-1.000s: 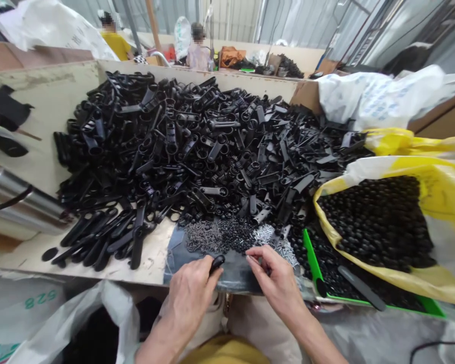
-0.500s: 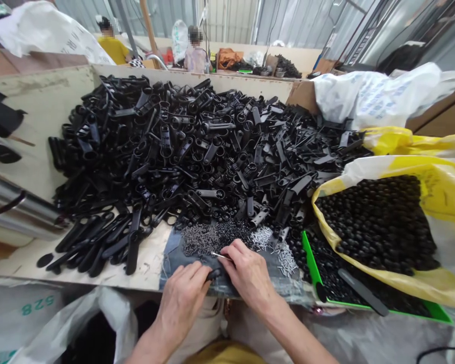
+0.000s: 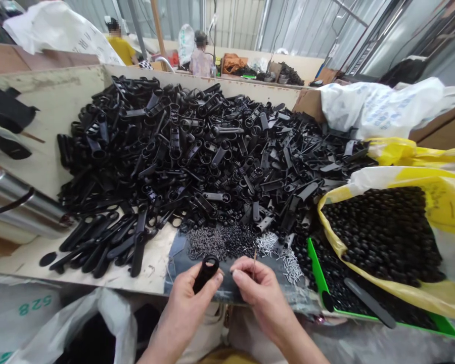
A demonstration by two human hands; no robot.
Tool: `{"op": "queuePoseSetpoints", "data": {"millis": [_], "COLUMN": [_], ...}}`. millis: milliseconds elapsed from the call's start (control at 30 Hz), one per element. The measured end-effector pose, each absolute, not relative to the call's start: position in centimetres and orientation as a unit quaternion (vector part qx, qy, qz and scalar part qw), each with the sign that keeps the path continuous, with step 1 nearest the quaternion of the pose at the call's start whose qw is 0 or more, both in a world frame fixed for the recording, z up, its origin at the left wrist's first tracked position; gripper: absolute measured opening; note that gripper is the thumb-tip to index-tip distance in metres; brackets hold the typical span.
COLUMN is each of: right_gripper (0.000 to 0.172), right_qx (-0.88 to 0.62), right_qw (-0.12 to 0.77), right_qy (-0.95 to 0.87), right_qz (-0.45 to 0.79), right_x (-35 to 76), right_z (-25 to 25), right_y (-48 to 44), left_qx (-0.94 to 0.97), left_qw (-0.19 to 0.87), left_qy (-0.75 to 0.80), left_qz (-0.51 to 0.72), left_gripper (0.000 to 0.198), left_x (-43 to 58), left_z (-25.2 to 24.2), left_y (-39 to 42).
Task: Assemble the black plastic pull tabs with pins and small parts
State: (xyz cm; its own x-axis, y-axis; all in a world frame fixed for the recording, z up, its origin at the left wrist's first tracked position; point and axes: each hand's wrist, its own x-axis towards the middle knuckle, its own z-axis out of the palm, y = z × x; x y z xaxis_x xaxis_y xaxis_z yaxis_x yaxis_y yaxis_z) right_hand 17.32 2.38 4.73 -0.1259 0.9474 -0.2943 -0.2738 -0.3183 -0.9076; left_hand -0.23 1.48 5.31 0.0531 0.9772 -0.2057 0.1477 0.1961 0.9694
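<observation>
At the pale wooden bench (image 3: 49, 91) heaped with black plastic parts (image 3: 167, 151), you are gripping a ring-ended black plastic part (image 3: 206, 273) in your curled left hand (image 3: 189, 303) while your right hand (image 3: 260, 298) is pinching a thin metal pin (image 3: 255, 264) just beside it.

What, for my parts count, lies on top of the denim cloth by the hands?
The denim cloth holds tiny grey fasteners, small black parts and silver nails. Its near part is hidden by the left hand and right hand, its far edge by the black plastic pile.
</observation>
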Motion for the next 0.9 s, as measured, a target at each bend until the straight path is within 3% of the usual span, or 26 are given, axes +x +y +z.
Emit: {"op": "queuePoseSetpoints", "data": {"millis": [133, 633, 900], "right_gripper": [0.038, 0.039, 0.030], "right_qx": [-0.420, -0.420, -0.458], "right_qw": [0.490, 0.478, 0.482], "right_qy": [-0.257, -0.281, -0.495], "right_qz": [0.719, 0.718, 0.559], "right_x": [15.4, 14.9, 16.0], "right_z": [4.3, 4.3, 4.1], "right_y": [2.1, 2.0, 2.1], "left_qx": [0.350, 0.305, 0.285], "left_qw": [0.628, 0.649, 0.661], "left_qy": [0.541, 0.540, 0.529], "left_qz": [0.436, 0.440, 0.449], "left_gripper": [0.038, 0.038, 0.040], "left_x": [0.4, 0.3, 0.5], "left_z": [6.4, 6.9, 6.5], "left_y": [1.3, 0.6, 0.6]}}
